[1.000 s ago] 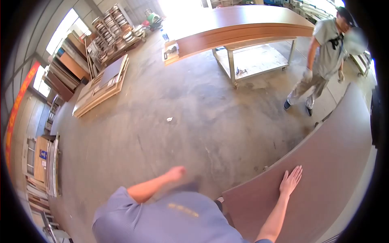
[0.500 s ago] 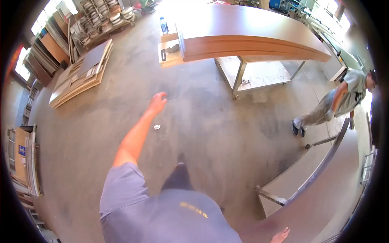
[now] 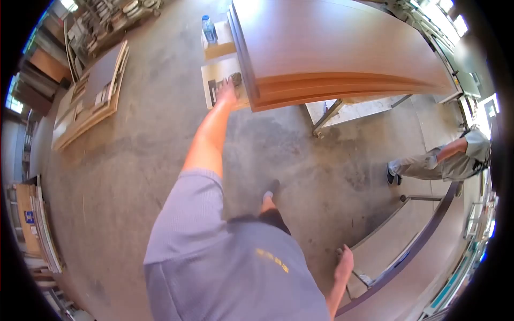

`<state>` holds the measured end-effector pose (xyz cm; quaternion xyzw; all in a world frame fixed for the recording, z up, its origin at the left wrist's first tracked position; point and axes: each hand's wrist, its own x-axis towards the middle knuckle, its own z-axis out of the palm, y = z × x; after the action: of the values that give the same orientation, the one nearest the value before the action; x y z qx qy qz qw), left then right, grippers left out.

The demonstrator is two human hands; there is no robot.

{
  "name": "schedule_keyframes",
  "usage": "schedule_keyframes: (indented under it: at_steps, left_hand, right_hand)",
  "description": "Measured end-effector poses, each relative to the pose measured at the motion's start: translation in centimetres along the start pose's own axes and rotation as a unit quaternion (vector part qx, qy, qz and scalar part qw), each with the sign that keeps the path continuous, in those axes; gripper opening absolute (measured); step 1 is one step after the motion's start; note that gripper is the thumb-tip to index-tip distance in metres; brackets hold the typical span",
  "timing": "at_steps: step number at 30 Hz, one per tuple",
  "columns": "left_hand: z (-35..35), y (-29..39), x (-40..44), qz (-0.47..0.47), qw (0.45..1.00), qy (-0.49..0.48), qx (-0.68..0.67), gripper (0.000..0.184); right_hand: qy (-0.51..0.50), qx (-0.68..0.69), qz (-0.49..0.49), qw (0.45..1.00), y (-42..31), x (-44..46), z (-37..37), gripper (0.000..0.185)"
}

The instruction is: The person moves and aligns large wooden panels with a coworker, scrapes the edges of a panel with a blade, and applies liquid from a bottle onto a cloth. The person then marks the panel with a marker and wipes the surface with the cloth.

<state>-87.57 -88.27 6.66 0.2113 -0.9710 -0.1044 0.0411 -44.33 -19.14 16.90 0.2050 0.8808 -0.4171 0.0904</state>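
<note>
Left hand; pale board beneath

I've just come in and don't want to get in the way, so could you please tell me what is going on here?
The person's left hand is at a crumpled grey item on a pale wooden ledge beside a stack of brown panels; whether it is gripped I cannot tell. The right hand hangs near another panel on the right, apparently holding nothing. A co-worker stands at that panel's far end. A bottle stands just beyond the grey item.
</note>
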Motion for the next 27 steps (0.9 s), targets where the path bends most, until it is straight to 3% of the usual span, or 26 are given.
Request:
schedule_keyframes:
  at_steps: [2,4,7,8,10,11,13,14,15,16,17,18,20,21,22,24,25,26,27]
  left_hand:
    - [0.0,0.4,3.3,-0.022,1.000,-0.020,0.005,0.087]
    - [1.8,0.5,5.1,-0.031,0.999,-0.032,0.019,0.086]
    - [2.1,-0.3,8.1,-0.003,0.998,-0.064,-0.014,0.053]
    - [1.9,-1.1,9.2,-0.010,0.998,-0.062,-0.018,0.053]
    - [1.3,-2.9,10.1,0.038,0.954,0.057,-0.291,0.029]
    - [-3.2,-2.3,9.5,0.107,0.934,0.094,-0.327,0.022]
    - [-8.6,-1.3,7.6,0.133,0.830,0.056,-0.539,0.038]
    - [-12.8,-0.9,6.4,0.254,0.834,0.114,-0.476,0.042]
    - [-15.1,-1.0,6.0,0.265,0.809,0.070,-0.519,0.042]
    - [-16.3,-1.4,6.4,0.272,0.784,0.042,-0.556,0.039]
    - [-15.9,-2.5,7.7,0.286,0.786,0.043,-0.546,0.053]
    - [-17.4,-4.3,9.8,0.276,0.761,-0.016,-0.587,0.059]
    - [-17.0,-9.7,16.5,0.245,0.703,-0.056,-0.665,0.072]
    - [-13.6,-13.0,21.0,0.222,0.674,-0.037,-0.704,0.079]
    - [-11.0,-15.4,25.3,0.091,0.768,0.067,-0.630,0.083]
    - [-7.4,-17.6,32.4,-0.004,0.852,0.181,-0.492,0.093]
    - [-5.8,-17.9,35.2,0.002,0.851,0.171,-0.497,0.093]
    - [-4.2,-17.9,37.6,0.023,0.848,0.171,-0.501,0.097]
    - [-2.3,-17.7,39.8,0.044,0.845,0.169,-0.505,0.100]
  right_hand:
    - [-0.070,0.103,-0.039,0.991,-4.0,7.6,4.9,0.040]
    - [-0.169,0.074,-0.088,0.979,-15.7,12.3,8.6,0.038]
    - [-0.300,0.115,-0.233,0.918,-31.3,16.8,14.1,0.037]
    - [-0.342,0.131,-0.275,0.889,-35.8,17.8,16.0,0.037]
    - [-0.370,0.149,-0.328,0.856,-43.8,19.7,20.4,0.043]
    - [-0.363,0.212,-0.287,0.860,-47.9,19.7,23.0,0.047]
    - [-0.352,0.278,-0.242,0.861,-55.2,20.7,29.3,0.052]
    - [-0.372,0.364,-0.149,0.841,-58.2,21.7,32.9,0.055]
    - [-0.383,0.442,-0.051,0.810,-60.5,22.6,36.1,0.058]
    - [-0.377,0.442,-0.051,0.812,-62.8,23.6,38.9,0.058]
    - [-0.404,0.445,-0.054,0.797,-64.6,24.3,41.4,0.059]
    - [-0.430,0.446,-0.057,0.783,-66.1,24.9,43.5,0.060]
    - [-0.391,0.426,-0.043,0.815,-68.0,26.9,46.6,0.060]
    - [-0.359,0.410,-0.035,0.838,-68.8,27.9,47.7,0.061]
    - [-0.295,0.410,-0.023,0.863,-69.4,28.5,48.6,0.053]
    - [-0.262,0.403,0.018,0.877,-70.9,29.1,49.1,0.048]
    - [-0.236,0.401,0.056,0.883,-71.2,29.4,49.1,0.045]
    - [-0.262,0.469,0.078,0.840,-70.3,30.3,49.1,0.040]
    - [-0.247,0.473,0.083,0.842,-70.6,30.3,49.5,0.040]
